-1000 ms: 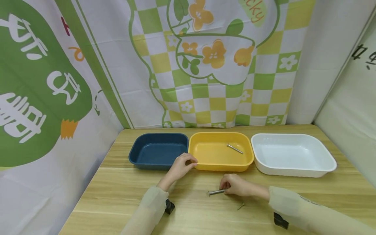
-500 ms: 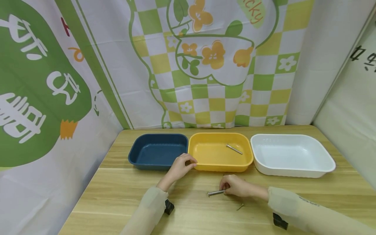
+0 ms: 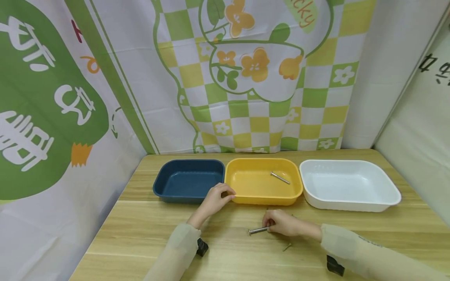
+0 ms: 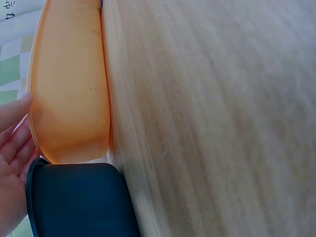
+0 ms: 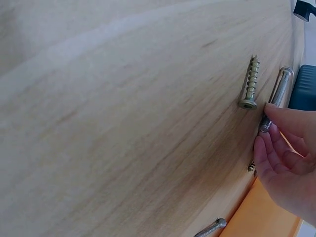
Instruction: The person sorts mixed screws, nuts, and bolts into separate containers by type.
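My left hand [image 3: 215, 197] holds the near rim of the yellow tray [image 3: 263, 200] at its left corner; in the left wrist view the thumb [image 4: 17, 109] lies on that rim, with fingers behind it. Low over the table, my right hand [image 3: 281, 222] pinches a long silver bolt [image 3: 258, 230] by its threaded end, head pointing left. The right wrist view shows the same bolt [image 5: 279, 91] between thumb and fingers. Beside it on the table lies a brass-coloured screw [image 5: 251, 84]. Another silver bolt [image 3: 280, 178] lies inside the yellow tray.
A dark blue tray [image 3: 190, 200] stands left of the yellow one, a white tray [image 3: 351, 205] right of it. Near the yellow tray lie a small screw [image 5: 252, 167] and a silver bolt [image 5: 213, 227], mostly hidden by my right hand in the head view.
Almost nothing differs. Both hands keep their places and the bolt stays in the right fingers; the head view has shifted very slightly.
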The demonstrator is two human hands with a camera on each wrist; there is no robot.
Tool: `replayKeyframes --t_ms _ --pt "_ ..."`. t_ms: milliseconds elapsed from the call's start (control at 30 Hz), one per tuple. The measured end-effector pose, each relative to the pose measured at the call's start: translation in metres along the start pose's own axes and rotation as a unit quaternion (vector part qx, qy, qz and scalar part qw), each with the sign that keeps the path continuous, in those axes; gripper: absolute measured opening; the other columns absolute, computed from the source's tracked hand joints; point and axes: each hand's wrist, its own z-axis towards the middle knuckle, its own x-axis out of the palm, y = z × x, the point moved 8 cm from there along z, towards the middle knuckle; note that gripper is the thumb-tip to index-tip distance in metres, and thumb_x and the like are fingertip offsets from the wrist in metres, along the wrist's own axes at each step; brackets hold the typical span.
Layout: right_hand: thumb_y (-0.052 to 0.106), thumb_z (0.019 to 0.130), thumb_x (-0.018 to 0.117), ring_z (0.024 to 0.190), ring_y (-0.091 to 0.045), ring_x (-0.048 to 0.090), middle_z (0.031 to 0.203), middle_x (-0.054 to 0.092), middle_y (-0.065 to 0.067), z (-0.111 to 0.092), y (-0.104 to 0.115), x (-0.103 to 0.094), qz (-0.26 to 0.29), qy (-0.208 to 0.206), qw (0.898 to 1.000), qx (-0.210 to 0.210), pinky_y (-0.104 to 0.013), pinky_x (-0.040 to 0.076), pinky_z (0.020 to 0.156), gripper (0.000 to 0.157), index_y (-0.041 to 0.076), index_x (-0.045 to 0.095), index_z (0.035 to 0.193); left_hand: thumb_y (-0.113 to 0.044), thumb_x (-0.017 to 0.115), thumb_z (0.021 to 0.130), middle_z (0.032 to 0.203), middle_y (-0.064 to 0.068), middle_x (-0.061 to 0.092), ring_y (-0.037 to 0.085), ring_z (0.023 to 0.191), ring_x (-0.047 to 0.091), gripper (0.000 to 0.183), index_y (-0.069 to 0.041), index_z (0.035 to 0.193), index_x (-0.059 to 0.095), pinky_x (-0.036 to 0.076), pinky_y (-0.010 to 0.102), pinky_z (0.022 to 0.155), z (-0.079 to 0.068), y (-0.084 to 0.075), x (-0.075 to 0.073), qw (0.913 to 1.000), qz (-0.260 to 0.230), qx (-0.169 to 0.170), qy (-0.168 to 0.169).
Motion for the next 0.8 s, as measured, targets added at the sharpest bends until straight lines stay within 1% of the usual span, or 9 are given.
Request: replayKeyframes --t_ms 133,300,400,633,733,800 --pt "-0.006 0.072 0.064 0.066 -0.002 0.046 0.072 0.053 0.002 -0.001 -0.001 0.000 0.006 -0.003 1.000 0.002 -0.018 0.042 0.058 0.012 0.004 0.061 0.079 -0.018 0.062 0.082 0.087 -0.003 0.061 0.013 0.083 0.052 0.010 -0.011 0.089 0.066 0.044 0.028 0.072 0.000 -0.001 0.000 1.0000 -0.002 0.002 0.002" --pt "-0.007 0.073 0.063 0.067 -0.005 0.048 0.073 0.054 0.000 -0.002 0.002 -0.003 0.010 -0.014 1.000 -0.008 -0.018 0.043 0.058 0.012 0.003 0.061 0.080 -0.018 0.062 0.082 0.087 -0.003 0.061 0.012 0.084 0.052 0.010 -0.012 0.089 0.066 0.044 0.027 0.073 0.000 -0.001 0.000 1.0000 -0.002 0.001 0.002" --pt "-0.007 0.073 0.063 0.068 -0.006 0.049 0.073 0.054 0.000 -0.003 0.004 -0.005 0.018 -0.019 1.000 -0.006 -0.019 0.043 0.059 0.012 0.002 0.062 0.080 -0.019 0.062 0.082 0.087 -0.003 0.061 0.012 0.084 0.052 0.010 -0.012 0.089 0.066 0.044 0.027 0.073 0.000 -0.001 0.000 1.0000 0.000 -0.001 0.002" --pt "-0.008 0.073 0.064 0.068 -0.008 0.050 0.075 0.056 -0.005 -0.005 0.009 -0.013 0.034 -0.041 0.998 -0.015 -0.021 0.044 0.060 0.011 -0.002 0.061 0.081 -0.018 0.062 0.082 0.086 -0.003 0.060 0.012 0.083 0.051 0.010 -0.012 0.089 0.066 0.043 0.026 0.072 0.000 -0.001 0.000 1.0000 0.001 -0.002 0.003" --pt "-0.008 0.073 0.064 0.069 -0.008 0.050 0.076 0.056 -0.005 -0.005 0.008 -0.015 0.035 -0.042 0.998 -0.012 -0.022 0.044 0.060 0.011 -0.002 0.061 0.082 -0.018 0.063 0.082 0.087 -0.003 0.060 0.012 0.084 0.052 0.010 -0.012 0.088 0.066 0.043 0.026 0.072 0.000 0.000 0.000 1.0000 0.004 -0.002 0.002" --pt "-0.007 0.073 0.064 0.069 -0.007 0.050 0.075 0.056 -0.004 -0.006 0.008 -0.016 0.031 -0.045 0.998 -0.017 -0.022 0.045 0.060 0.011 -0.001 0.061 0.082 -0.018 0.063 0.082 0.087 -0.003 0.060 0.012 0.084 0.052 0.010 -0.012 0.088 0.066 0.044 0.026 0.073 0.000 0.000 0.000 1.0000 0.005 -0.002 0.001"
